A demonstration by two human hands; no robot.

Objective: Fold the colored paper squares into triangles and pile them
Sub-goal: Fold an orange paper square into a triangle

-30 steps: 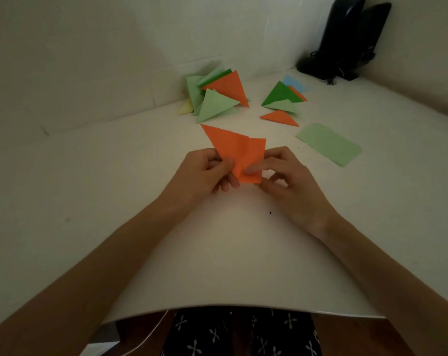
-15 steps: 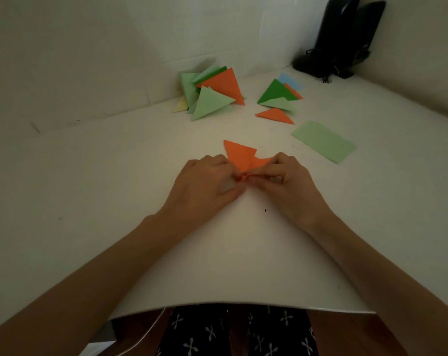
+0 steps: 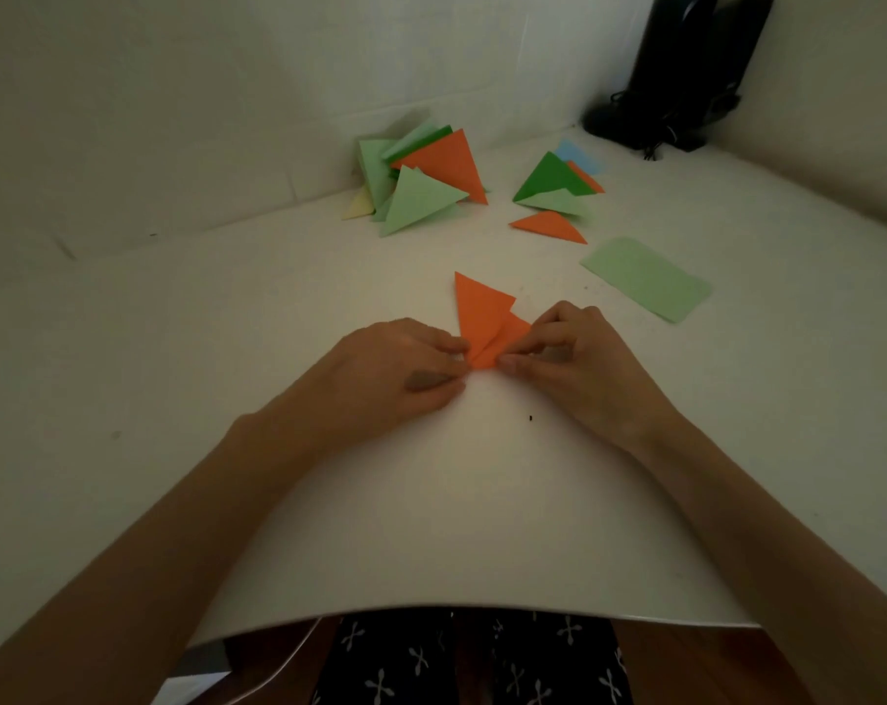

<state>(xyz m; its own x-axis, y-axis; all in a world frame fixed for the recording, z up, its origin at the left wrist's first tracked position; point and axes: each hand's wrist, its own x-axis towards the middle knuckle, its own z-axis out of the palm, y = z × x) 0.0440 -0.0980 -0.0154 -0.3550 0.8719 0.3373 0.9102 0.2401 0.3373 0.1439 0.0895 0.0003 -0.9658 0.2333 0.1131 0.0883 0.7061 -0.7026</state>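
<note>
We record a white tabletop [image 3: 431, 501] that fills most of the view and meets a pale wall [image 3: 176, 119] at the far side. A pair of black speakers [image 3: 685, 68] stands in the far right corner, with cables at the base.

At the far centre, against the wall, lies a pile of folded triangles [image 3: 421, 195]: light green, dark green, orange and one pale yellow, overlapping loosely. Just to its right is a smaller group [image 3: 548, 178], a dark green triangle over a light green one, with orange and light blue pieces showing behind. A single orange triangle [image 3: 550, 226] lies flat just in front of that group. Nearer and further right, a light green sheet [image 3: 645, 279] lies flat, apart from the rest.

The orange paper [image 3: 482, 312] under work is at the centre of the tabletop, partly folded, its long point towards the wall and a smaller flap on its right side. We find the left hand [image 3: 395, 368] pinching its near left edge between thumb and fingertips. The right hand [image 3: 583, 358] has its fingers curled, with forefinger and thumb pinching the right flap near the same corner.

A small dark speck [image 3: 532, 418] sits on the tabletop near the right wrist.
</note>
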